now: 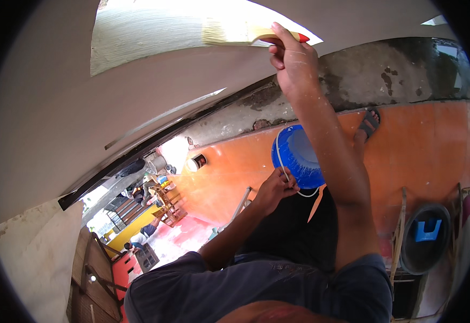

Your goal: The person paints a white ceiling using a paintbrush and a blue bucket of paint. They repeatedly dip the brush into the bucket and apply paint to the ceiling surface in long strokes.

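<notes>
High up, my right hand [298, 64] is closed round the handle of a wide, flat paintbrush [224, 32], whose handle end is red. Its pale bristles lie against a whitish, streaked panel [138, 43] set along the grey-beige surface. Lower down, the fingers of my left hand [272, 191] pinch the thin white handle [279, 153] of a blue bucket [291, 161]. Pale liquid shows in the bucket and white smears mark its inside, while my right forearm hides part of its right side. A pointed orange-tan strip [316, 204] shows just below the bucket.
Behind the bucket spreads an orange surface [235, 167] with a small white-and-dark pail [197, 162]. A sandalled foot [371, 124] stands beyond my right arm. At right, a dark round basin [426, 247] holds a blue plastic thing beside wooden poles [399, 231]. People [138, 239] and wooden furniture [167, 207] are farther left.
</notes>
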Available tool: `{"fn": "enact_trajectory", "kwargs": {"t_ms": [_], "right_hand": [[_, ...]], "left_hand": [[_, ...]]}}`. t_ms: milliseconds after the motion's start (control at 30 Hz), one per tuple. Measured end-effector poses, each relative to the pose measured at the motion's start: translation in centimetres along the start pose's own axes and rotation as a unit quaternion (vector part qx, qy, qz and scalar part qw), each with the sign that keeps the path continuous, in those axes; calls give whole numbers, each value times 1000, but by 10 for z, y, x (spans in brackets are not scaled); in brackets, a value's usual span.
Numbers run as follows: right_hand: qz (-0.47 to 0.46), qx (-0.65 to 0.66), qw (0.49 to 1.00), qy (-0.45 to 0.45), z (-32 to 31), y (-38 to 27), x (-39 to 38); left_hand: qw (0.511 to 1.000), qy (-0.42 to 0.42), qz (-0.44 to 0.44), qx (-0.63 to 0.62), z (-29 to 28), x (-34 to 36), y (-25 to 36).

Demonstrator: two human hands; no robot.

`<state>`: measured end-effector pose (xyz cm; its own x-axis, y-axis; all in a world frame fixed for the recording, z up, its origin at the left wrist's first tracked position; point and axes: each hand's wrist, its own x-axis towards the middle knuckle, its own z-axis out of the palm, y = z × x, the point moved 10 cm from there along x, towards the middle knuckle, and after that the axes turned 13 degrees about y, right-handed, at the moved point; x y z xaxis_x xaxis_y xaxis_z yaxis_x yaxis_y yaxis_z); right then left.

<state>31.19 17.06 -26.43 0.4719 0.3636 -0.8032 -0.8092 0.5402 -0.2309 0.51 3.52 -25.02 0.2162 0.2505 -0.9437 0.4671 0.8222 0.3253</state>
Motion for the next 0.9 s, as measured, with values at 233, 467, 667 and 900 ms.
{"fn": "enact_trajectory", "kwargs": {"t_ms": [233, 467, 667, 900], "right_hand": [[-64, -164, 974, 144, -148, 8, 150], [-321, -384, 842, 204, -166, -43, 166], [-527, -459, 710, 82, -97, -33, 99], [-499, -369, 784, -9, -36, -58, 25]], "left_hand": [[1000, -6, -12, -9, 0, 4, -7], [1000, 2, -15, -9, 0, 6, -12], [1000, -2, -18, -23, 1, 4, -12], [1000, -3, -11, -21, -4, 2, -13]]}}
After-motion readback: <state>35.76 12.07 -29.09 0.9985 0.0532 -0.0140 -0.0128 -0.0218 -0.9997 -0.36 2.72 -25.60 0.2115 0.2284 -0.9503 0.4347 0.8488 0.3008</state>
